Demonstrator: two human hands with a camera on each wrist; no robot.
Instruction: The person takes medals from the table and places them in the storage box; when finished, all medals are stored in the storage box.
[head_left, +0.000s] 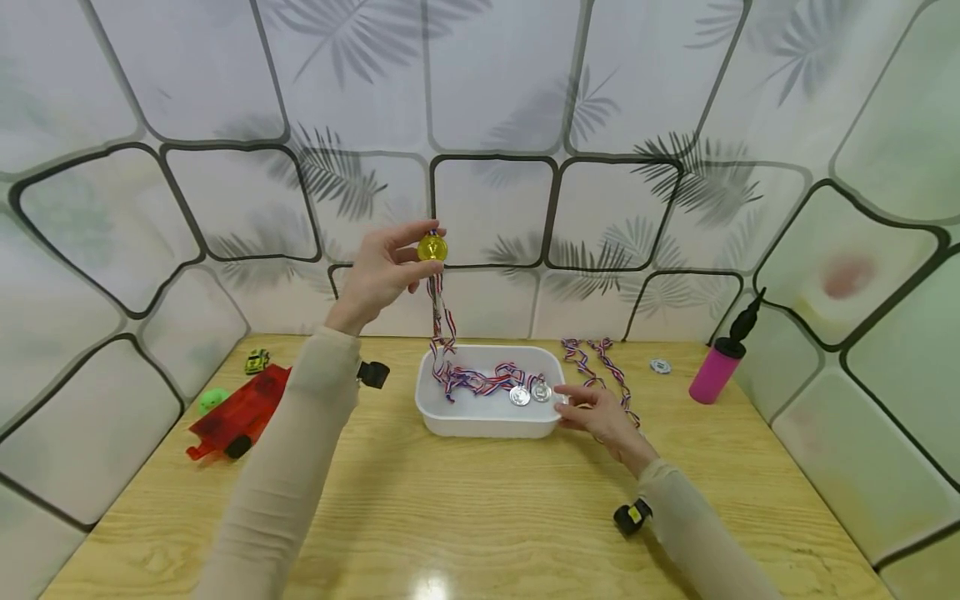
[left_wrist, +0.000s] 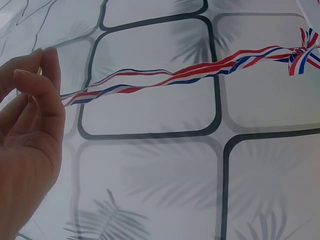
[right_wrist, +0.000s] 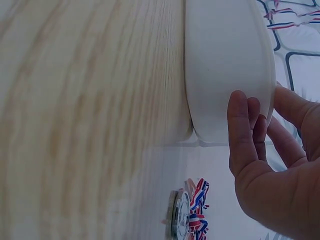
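My left hand (head_left: 378, 271) is raised above the left side of a white plastic tub (head_left: 487, 427), pinching a gold medal (head_left: 432, 247). From the medal a red, white and blue ribbon (left_wrist: 195, 74) hangs down, its lower part bunched in the tub. In the left wrist view the fingers mostly hide the medal. Two silver medals (head_left: 520, 396) lie inside the tub at the right, with tangled ribbons (head_left: 487, 382) beside them. My right hand (head_left: 603, 421) grips the tub's right rim; in the right wrist view, fingers (right_wrist: 241, 125) lie against the outer wall.
Striped ribbons (head_left: 611, 367) lie on the table right of the tub, with a medal (right_wrist: 181, 215) near the right hand. Farther right are a poker chip (head_left: 660, 366) and a pink pump (head_left: 716, 375). At left are a red toy vehicle (head_left: 243, 408), green ball (head_left: 213, 400) and toy car (head_left: 257, 361).
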